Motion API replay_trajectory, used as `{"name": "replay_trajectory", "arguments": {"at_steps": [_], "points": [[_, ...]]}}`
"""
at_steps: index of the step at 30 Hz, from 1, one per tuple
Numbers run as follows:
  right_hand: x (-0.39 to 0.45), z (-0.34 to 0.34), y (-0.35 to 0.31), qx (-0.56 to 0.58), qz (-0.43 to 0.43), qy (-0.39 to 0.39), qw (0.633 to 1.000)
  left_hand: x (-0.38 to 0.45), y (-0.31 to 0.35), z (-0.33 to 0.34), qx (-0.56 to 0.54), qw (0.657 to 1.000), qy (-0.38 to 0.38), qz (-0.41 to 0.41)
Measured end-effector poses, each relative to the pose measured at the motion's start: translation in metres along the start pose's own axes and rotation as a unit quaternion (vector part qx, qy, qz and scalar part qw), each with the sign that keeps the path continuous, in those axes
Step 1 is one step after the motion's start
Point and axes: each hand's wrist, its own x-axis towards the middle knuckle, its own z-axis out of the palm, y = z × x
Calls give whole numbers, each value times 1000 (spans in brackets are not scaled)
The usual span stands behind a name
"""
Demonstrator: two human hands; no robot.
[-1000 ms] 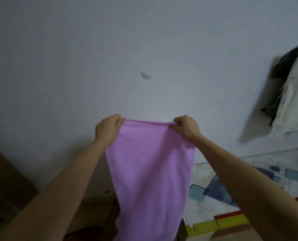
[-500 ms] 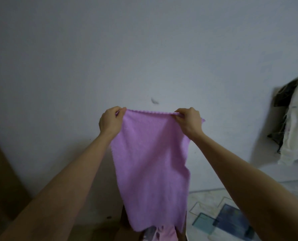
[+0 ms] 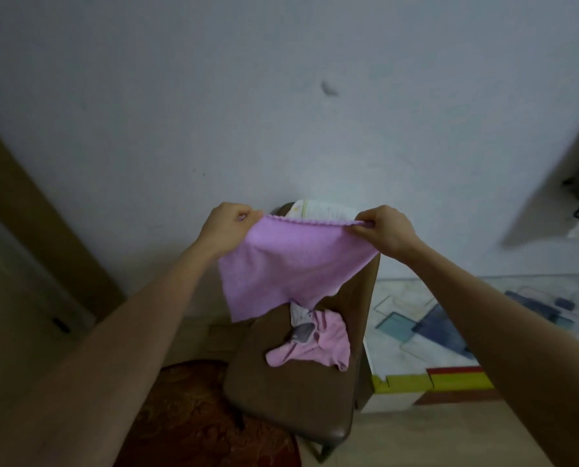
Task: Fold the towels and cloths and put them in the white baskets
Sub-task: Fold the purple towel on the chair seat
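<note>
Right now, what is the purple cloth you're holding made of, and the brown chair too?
The purple cloth looks like soft microfibre or terry: matte, fuzzy, limp, with a stitched scalloped top edge. The brown chair looks padded and covered in leather or faux leather: smooth with a dull sheen. I can't tell which kind.

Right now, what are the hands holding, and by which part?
Both hold the purple towel by its top edge: the left hand pinches the left corner, the right hand the right corner. The rest hangs over the chair.
</note>
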Motion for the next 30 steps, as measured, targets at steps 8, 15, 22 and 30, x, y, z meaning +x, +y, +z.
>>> {"name": "replay_trajectory", "arguments": {"at_steps": [8, 15, 22, 30], "points": [[-42, 70, 28, 40, -16, -212, 976, -87, -47, 62, -13, 982, -142, -124], [-57, 117, 43, 98, -9, -303, 948, -126, -88, 103, -19, 976, -149, -160], [-57, 196, 77, 42, 0, -294, 955, -153, -141, 164, -21, 960, -164, -228], [-35, 308, 91, -38, 14, -252, 967, -148, -236, 227, -67, 940, -138, -304]]}}
